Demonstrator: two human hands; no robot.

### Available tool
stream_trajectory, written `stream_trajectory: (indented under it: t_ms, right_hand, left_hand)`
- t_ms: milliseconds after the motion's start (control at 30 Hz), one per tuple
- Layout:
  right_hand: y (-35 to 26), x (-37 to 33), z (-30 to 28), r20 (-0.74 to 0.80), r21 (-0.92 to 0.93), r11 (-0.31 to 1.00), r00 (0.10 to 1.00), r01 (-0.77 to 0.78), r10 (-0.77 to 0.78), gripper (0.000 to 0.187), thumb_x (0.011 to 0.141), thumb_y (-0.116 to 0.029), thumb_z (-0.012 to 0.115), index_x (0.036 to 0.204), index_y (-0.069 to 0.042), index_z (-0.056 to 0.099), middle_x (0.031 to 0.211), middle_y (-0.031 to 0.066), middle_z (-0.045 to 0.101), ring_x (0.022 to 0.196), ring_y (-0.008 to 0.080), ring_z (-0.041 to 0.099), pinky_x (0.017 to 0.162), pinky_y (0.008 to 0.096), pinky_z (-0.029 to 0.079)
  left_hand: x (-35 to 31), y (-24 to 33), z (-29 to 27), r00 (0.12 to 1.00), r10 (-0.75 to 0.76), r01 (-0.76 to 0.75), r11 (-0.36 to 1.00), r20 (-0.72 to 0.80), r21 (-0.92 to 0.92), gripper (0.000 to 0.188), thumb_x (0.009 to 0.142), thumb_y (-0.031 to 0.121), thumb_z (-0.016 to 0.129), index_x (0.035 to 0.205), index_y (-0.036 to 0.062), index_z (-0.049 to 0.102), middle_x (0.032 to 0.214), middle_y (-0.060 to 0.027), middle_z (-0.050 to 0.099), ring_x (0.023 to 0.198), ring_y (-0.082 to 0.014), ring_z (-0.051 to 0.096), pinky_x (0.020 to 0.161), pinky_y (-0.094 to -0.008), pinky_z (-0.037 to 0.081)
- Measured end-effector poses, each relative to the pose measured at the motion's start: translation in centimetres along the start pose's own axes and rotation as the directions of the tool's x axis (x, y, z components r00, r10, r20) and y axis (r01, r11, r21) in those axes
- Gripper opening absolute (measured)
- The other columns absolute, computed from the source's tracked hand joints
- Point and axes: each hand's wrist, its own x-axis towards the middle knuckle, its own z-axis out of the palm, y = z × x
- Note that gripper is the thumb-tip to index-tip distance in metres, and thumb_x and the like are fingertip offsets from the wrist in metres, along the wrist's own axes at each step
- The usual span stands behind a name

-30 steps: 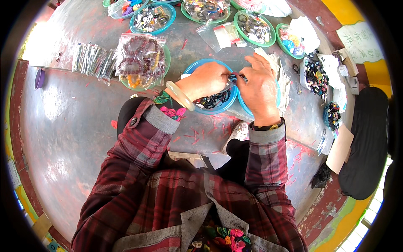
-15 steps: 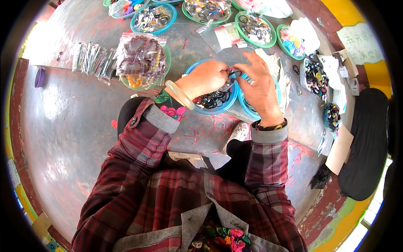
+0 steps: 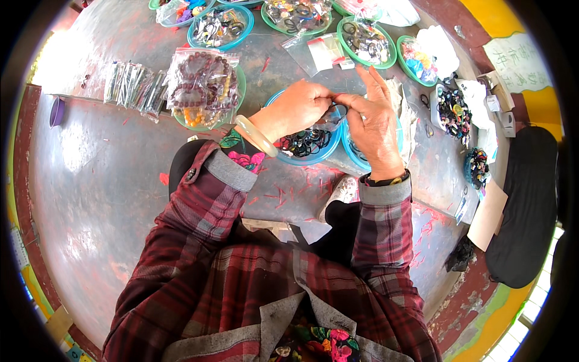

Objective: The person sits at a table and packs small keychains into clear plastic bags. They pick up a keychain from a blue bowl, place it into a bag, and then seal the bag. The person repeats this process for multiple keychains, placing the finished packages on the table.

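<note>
Above two blue basins my hands meet, fingertips close together. My left hand (image 3: pixel 301 107), with a pale bangle on its wrist, is closed in a pinch. My right hand (image 3: pixel 375 123) pinches with thumb and forefinger while its other fingers stretch upward. Between them is a thin black hair tie (image 3: pixel 342 110), partly hidden by the fingers. A piece of clear plastic (image 3: pixel 330 119) shows just below the fingertips. The left blue basin (image 3: pixel 309 160) holds many black hair ties (image 3: pixel 304 142). My right hand covers much of the right blue basin (image 3: pixel 354 155), so its contents hardly show.
Bagged bead bracelets (image 3: pixel 202 84) lie in a green basin on the left, beside bundled slim packets (image 3: pixel 136 87). Farther off stand a blue basin (image 3: pixel 250 30) and a green basin (image 3: pixel 393 57) of small goods. At right are a tray of hair ties (image 3: pixel 455 114) and scissors (image 3: pixel 429 129).
My right hand has turned slightly, its raised fingers now closer together and pointing up. The hands' fingertips have come together, and my left hand has shifted slightly.
</note>
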Motion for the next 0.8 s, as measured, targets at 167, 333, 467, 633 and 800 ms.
stream_trajectory:
  t_ms: [167, 333, 467, 633, 800]
  right_hand:
    - [0.3, -0.4, 0.6, 0.081, 0.010, 1.000, 0.997, 0.005, -0.005, 0.028, 0.063, 0.006, 0.052, 0.081, -0.007, 0.069, 0.121, 0.0205, 0.050, 0.118, 0.0380, 0.042, 0.096, 0.0404, 0.038]
    - [0.7, -0.4, -0.1, 0.030, 0.325, 0.910, 0.964, -0.258, 0.263, 0.029, 0.068, 0.004, 0.053, 0.092, -0.007, 0.066, 0.114, 0.0158, 0.056, 0.112, 0.0274, 0.050, 0.093, 0.0342, 0.039]
    - [0.0, 0.0, -0.8, 0.218, 0.651, 0.524, 0.797, -0.549, 0.564, 0.026, 0.074, -0.003, 0.061, 0.100, -0.003, 0.063, 0.106, 0.0090, 0.061, 0.099, 0.0176, 0.056, 0.085, 0.0291, 0.043]
    - [0.7, -0.5, 0.5, 0.283, 0.558, 0.594, 0.806, -0.580, 0.521, 0.030, 0.074, -0.011, 0.069, 0.100, 0.000, 0.062, 0.096, 0.0074, 0.063, 0.085, 0.0124, 0.057, 0.074, 0.0249, 0.045]
    - [-0.3, -0.1, 0.7, 0.323, 0.549, 0.556, 0.772, -0.624, 0.548, 0.023, 0.076, -0.012, 0.068, 0.094, 0.002, 0.064, 0.084, 0.0064, 0.064, 0.078, 0.0097, 0.056, 0.070, 0.0230, 0.045]
  left_hand:
    - [-0.2, 0.4, 0.0, 1.000, 0.019, -0.019, 0.999, 0.011, -0.043, 0.025, 0.088, 0.013, 0.047, 0.102, -0.0034, 0.061, 0.086, -0.0074, 0.064, 0.075, -0.0114, 0.060, 0.068, -0.0250, 0.051]
    - [-0.7, 1.5, -0.1, 0.993, -0.120, 0.110, 0.962, -0.024, -0.249, 0.027, 0.090, 0.014, 0.045, 0.107, -0.0019, 0.059, 0.096, -0.0078, 0.062, 0.083, -0.0126, 0.060, 0.071, -0.0266, 0.052]
    - [-0.6, 0.8, -0.6, 0.991, -0.123, 0.093, 0.910, -0.050, -0.404, 0.029, 0.092, 0.016, 0.043, 0.111, -0.0006, 0.057, 0.099, -0.0086, 0.061, 0.090, -0.0142, 0.059, 0.075, -0.0283, 0.051]
    - [-0.8, 2.2, -0.6, 0.991, -0.121, 0.069, 0.815, -0.052, -0.575, 0.030, 0.094, 0.017, 0.042, 0.113, -0.0029, 0.054, 0.100, -0.0103, 0.060, 0.092, -0.0165, 0.059, 0.078, -0.0282, 0.051]
    - [-0.9, 1.8, -0.6, 0.994, -0.098, 0.040, 0.753, -0.053, -0.657, 0.029, 0.093, 0.016, 0.043, 0.112, -0.0030, 0.054, 0.103, -0.0104, 0.060, 0.092, -0.0167, 0.060, 0.078, -0.0279, 0.051]
